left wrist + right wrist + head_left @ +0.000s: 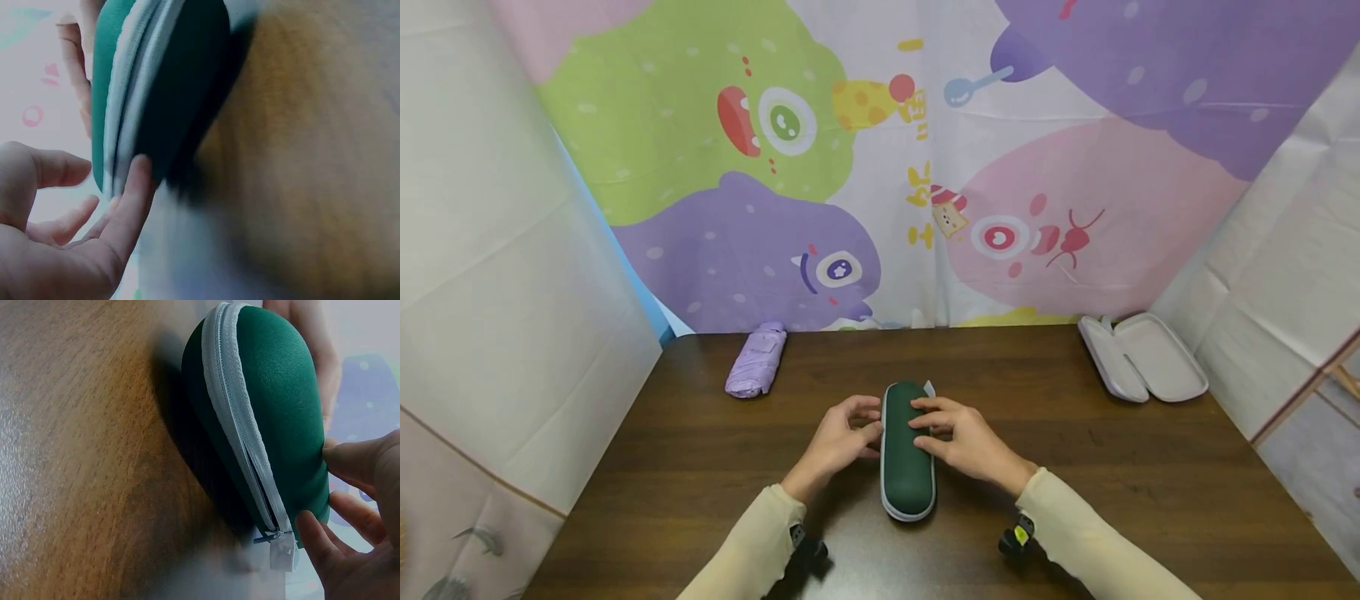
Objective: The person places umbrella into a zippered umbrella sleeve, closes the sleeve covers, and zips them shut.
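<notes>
The left grip [838, 437], thumb and fingers loosely parted, has a fingertip against the side of the green case [907, 454], which lies on the table [700, 475] between both grips. The right grip [966, 433] is likewise spread, its fingertips resting on the case's top and flank. Well beyond the left grip, to its left, lies a purple bundle [758, 362]; beyond the right grip, farther right, an unfolded pale case [1159, 358].
</notes>
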The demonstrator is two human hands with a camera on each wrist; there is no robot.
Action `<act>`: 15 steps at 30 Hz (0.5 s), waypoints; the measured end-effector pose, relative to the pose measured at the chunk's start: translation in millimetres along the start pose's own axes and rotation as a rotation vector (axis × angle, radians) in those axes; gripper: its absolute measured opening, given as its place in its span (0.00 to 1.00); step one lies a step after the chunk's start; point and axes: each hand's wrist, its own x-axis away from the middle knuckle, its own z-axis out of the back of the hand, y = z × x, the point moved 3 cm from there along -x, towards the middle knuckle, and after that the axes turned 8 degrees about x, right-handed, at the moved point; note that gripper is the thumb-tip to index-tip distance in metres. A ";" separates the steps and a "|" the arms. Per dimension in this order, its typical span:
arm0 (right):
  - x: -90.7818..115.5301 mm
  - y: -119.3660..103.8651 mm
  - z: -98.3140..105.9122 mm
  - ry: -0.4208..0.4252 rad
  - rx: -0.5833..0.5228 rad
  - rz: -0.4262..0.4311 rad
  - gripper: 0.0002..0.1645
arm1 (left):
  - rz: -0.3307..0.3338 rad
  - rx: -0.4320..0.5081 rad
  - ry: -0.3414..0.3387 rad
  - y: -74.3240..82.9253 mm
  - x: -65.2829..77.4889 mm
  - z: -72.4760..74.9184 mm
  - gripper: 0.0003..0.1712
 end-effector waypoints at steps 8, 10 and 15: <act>-2.8 -3.6 -0.4 -0.023 0.038 0.019 0.16 | -0.151 -0.387 0.005 17.6 1.0 -9.1 0.34; -3.4 -4.1 -0.7 -0.026 0.042 0.023 0.16 | -0.179 -0.443 0.005 20.7 2.0 -12.8 0.37; -4.5 -2.9 -1.0 -0.022 0.081 0.043 0.19 | -0.242 -0.506 -0.025 24.6 3.9 -19.9 0.41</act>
